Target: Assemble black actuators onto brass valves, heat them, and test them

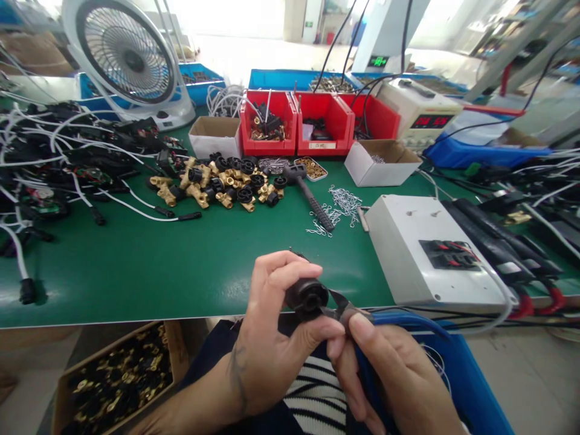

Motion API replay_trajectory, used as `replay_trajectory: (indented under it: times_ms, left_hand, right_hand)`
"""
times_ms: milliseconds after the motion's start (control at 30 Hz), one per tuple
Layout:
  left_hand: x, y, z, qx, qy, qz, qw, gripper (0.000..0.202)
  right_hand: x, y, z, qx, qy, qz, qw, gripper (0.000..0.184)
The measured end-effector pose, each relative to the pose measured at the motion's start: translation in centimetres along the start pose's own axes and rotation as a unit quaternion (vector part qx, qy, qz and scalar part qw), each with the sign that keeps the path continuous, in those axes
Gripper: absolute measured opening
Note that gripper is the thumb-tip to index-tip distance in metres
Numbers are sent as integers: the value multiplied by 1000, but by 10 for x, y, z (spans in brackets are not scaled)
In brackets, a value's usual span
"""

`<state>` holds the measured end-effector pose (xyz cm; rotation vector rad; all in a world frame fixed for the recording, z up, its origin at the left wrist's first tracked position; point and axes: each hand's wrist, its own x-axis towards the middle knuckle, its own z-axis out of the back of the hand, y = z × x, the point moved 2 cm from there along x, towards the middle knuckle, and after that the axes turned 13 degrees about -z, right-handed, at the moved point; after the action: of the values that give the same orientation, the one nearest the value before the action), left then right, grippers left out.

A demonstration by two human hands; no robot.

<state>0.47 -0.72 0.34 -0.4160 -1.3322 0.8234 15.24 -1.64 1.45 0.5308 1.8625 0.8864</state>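
My left hand (272, 326) is wrapped round a black round plastic fitting (308, 298), its open end facing right. In my right hand (389, 368) is a pair of cutting pliers (347, 311) with blue handles. The plier jaws are parted at the fitting's rim, one jaw above and one below; whether they bite on it I cannot tell. Both hands are held at the front edge of the green table (217, 272). Behind them lie a black-handled hammer (315, 202) and a scatter of small wire clips (344, 202).
Brass and black fittings (222, 181) are heaped at the back, before red bins (269, 124). A fan (131, 57) and cabled black parts (90, 151) stand left. At right is a grey switch box (408, 241). Below the table, a carton (176, 350) holds more fittings.
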Motion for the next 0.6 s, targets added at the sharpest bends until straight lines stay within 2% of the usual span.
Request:
replay_trajectory:
  times_ms: [167, 433, 500, 600]
  left_hand:
    - [3, -4, 3, 56, 5, -10, 998, 38]
    - [3, -5, 3, 54, 12, 32, 998, 32]
    - [2, -5, 2, 43, 15, 42, 998, 32]
    - [2, -4, 3, 40, 14, 49, 998, 33]
  right_hand:
    - [1, -8, -5, -6, -72, 54, 996, 59]
    - [6, -9, -14, -84, -156, 162, 971, 70]
    - [7, -7, -13, -88, -153, 170, 970, 70]
    - [7, -2, -9, -71, -76, 108, 989, 62]
